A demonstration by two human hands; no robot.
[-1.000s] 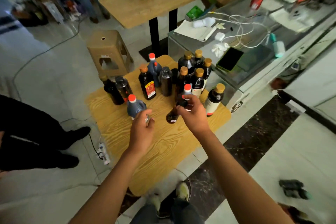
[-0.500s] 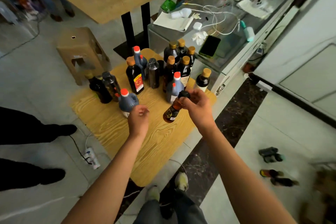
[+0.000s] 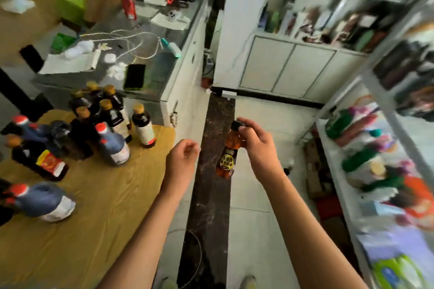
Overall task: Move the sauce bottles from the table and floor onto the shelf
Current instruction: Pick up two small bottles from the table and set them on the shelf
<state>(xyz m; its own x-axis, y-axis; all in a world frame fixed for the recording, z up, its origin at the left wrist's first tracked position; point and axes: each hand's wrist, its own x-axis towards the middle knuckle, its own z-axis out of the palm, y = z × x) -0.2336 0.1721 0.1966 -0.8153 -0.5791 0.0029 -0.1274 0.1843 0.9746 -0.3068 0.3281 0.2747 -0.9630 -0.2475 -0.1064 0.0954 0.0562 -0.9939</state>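
My right hand (image 3: 258, 145) grips a small amber sauce bottle (image 3: 228, 155) with a black cap and dark label by its neck, hanging over the dark floor strip. My left hand (image 3: 182, 159) hovers beside it, empty, fingers loosely curled. Several sauce bottles stay on the low wooden table (image 3: 98, 206) at the left: dark ones with gold caps (image 3: 110, 112), a white-labelled one (image 3: 144, 125) and blue ones with red caps (image 3: 111, 145). The white shelf (image 3: 338, 171) stands at the right, its lower level packed with colourful bags.
A grey counter (image 3: 162, 70) with cables, a phone and papers stands behind the table. A white cabinet (image 3: 288, 70) and stocked upper shelves fill the back. Boxes and a small bottle (image 3: 287, 169) lie on the floor by the shelf. My shoes show at the bottom edge.
My view has swung right from the table toward the shelf. My right hand has carried the amber bottle off the table to over the floor; my left hand let go of the blue bottle.
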